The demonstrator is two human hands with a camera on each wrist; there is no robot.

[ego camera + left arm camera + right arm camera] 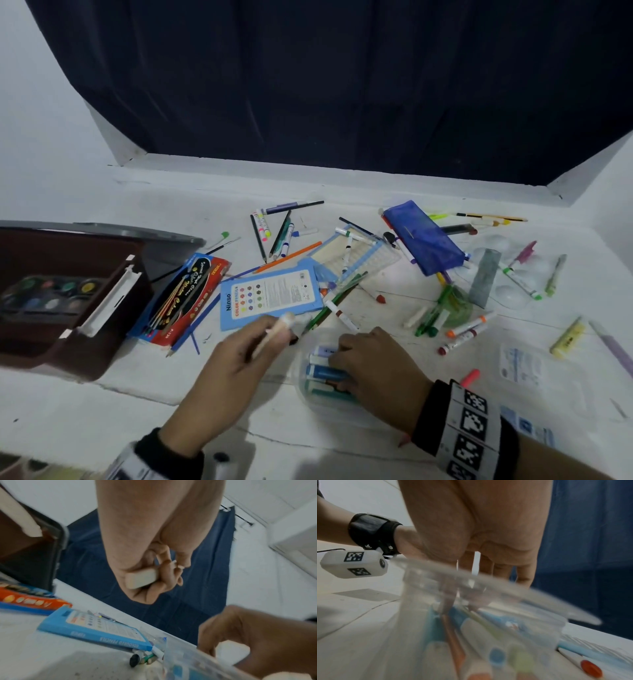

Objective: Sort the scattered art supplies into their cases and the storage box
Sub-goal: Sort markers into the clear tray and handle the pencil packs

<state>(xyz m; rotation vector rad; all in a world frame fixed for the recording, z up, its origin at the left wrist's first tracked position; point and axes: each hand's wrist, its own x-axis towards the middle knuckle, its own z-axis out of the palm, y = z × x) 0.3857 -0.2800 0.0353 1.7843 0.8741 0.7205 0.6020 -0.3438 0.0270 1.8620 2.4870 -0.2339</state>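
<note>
Brown box (68, 308) sits far left w/ paints; left hand (233, 363) curled round an eraser (141, 579) – light, rubbery, best held by its long sides; right hand (373, 370), fingers straight, presses markers into clear case (505, 597)

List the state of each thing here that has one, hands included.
Left hand: grips an eraser.
Right hand: fingers reach into the clear marker case.
Clear marker case: open, markers inside.
Brown storage box: open, paint set inside.
Blue pencil case: lying flat; zip state unclear.
Colour pencil box: lying flat.
</note>
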